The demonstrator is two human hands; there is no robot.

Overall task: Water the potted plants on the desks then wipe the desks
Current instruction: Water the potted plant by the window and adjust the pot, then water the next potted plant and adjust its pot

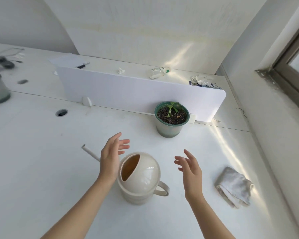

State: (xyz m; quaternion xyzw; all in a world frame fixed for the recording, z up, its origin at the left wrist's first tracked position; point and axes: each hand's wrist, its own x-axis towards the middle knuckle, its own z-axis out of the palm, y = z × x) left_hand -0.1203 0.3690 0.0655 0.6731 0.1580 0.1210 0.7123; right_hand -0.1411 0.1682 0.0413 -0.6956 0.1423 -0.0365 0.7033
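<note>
With both hands' fingers spread and empty, the watering can [139, 178] is best gripped by its four-o'clock handle [162, 188].

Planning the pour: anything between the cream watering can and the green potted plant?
No; the head view shows bare white desk between cream watering can and green potted plant.

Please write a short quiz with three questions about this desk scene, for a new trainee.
1. True or false: the left hand grips the watering can.
2. Where does the cloth lie? A) right of the can B) inside the pot C) behind the divider
3. Which hand is nearer the can's handle?

Key: 1 false, both hands are open, holding nothing; 2 A; 3 the right hand.
</note>
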